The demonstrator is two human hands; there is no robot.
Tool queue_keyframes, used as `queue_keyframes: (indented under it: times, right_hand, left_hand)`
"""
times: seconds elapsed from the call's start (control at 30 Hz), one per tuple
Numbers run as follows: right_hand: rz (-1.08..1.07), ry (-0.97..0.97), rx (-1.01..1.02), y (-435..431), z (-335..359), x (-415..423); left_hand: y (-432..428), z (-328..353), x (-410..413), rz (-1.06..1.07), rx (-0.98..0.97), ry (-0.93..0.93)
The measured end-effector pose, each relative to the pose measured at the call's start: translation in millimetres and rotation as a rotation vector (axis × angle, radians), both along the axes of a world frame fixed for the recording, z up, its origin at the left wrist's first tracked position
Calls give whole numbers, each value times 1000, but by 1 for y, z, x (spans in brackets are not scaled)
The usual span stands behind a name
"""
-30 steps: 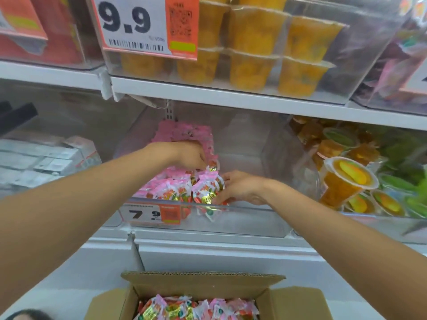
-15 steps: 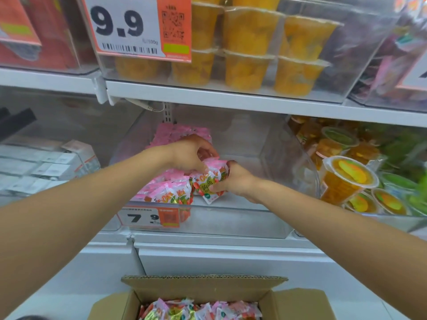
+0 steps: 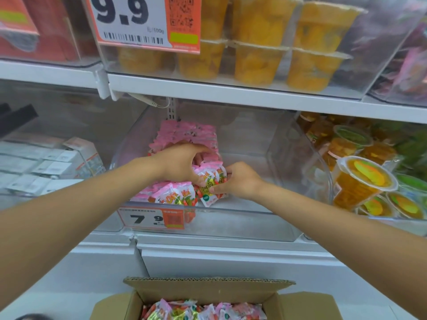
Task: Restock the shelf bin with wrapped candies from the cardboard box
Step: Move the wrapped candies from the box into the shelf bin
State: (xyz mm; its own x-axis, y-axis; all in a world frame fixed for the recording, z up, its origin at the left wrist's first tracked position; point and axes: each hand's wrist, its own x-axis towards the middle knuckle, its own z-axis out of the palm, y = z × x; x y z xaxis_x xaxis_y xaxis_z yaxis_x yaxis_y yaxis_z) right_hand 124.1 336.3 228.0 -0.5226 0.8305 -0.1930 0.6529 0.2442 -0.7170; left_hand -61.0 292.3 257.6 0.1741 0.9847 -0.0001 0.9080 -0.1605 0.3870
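Both hands grip one clump of candies (image 3: 210, 179) between them: the left hand (image 3: 182, 163) curls over it from the left, and the right hand (image 3: 239, 181) pinches it from the right. The clump sits over the pile (image 3: 172, 196) at the left side of the bin (image 3: 242, 224), behind the price tag (image 3: 151, 218). More candies fill the near box (image 3: 208, 288). Jelly cups (image 3: 362, 179) lie to the right.

Left grip (image 3: 182, 166) and right grip (image 3: 239, 181) — bare hands, both. Forearms (image 3: 92, 204) bare too, right up to the frame edges.
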Motion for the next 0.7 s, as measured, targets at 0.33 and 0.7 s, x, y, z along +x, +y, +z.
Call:
queue_keyframes:
  times: [0.33, 0.7]
  right_hand:
    - [-5, 47, -66, -3, 0, 2]
    - [95, 103, -127, -16, 8, 1]
  left_hand:
    - [0, 1, 0, -22, -59, 5]
    - [2, -3, -4, 2, -46, -131]
